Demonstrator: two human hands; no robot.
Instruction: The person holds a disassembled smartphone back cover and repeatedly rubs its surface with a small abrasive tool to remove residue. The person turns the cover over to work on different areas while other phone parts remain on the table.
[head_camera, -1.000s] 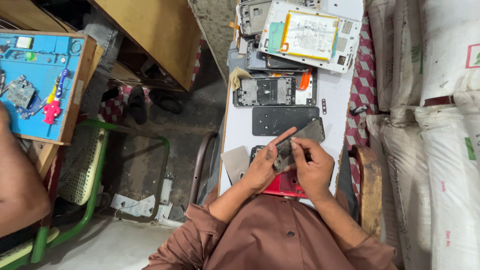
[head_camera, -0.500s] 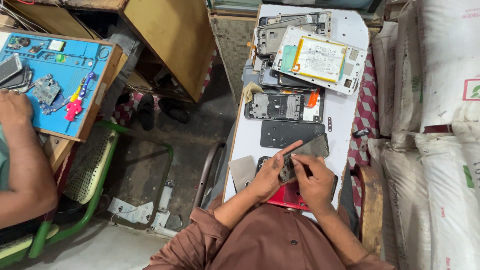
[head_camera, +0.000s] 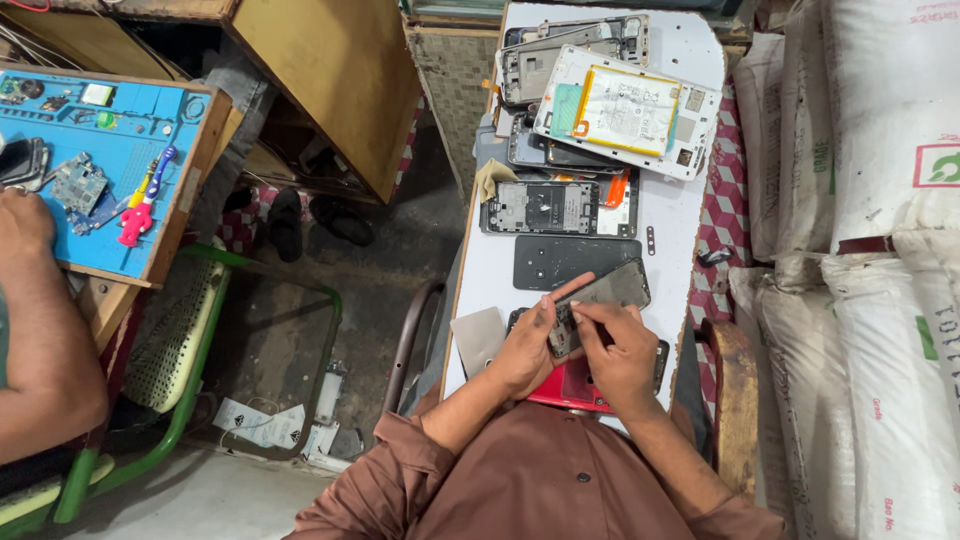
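Both hands (head_camera: 575, 350) around dark phone panel (head_camera: 600, 300)

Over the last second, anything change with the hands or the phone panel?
No visible change. The left hand and right hand keep gripping the dark rectangular phone panel over the white table. The black back cover and white tablet shell lie unmoved.

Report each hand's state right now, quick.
Left hand: closed around the dark phone panel, holding it up off the white table.
Right hand: fingers curled, pressing on that panel; any tool cannot be told.
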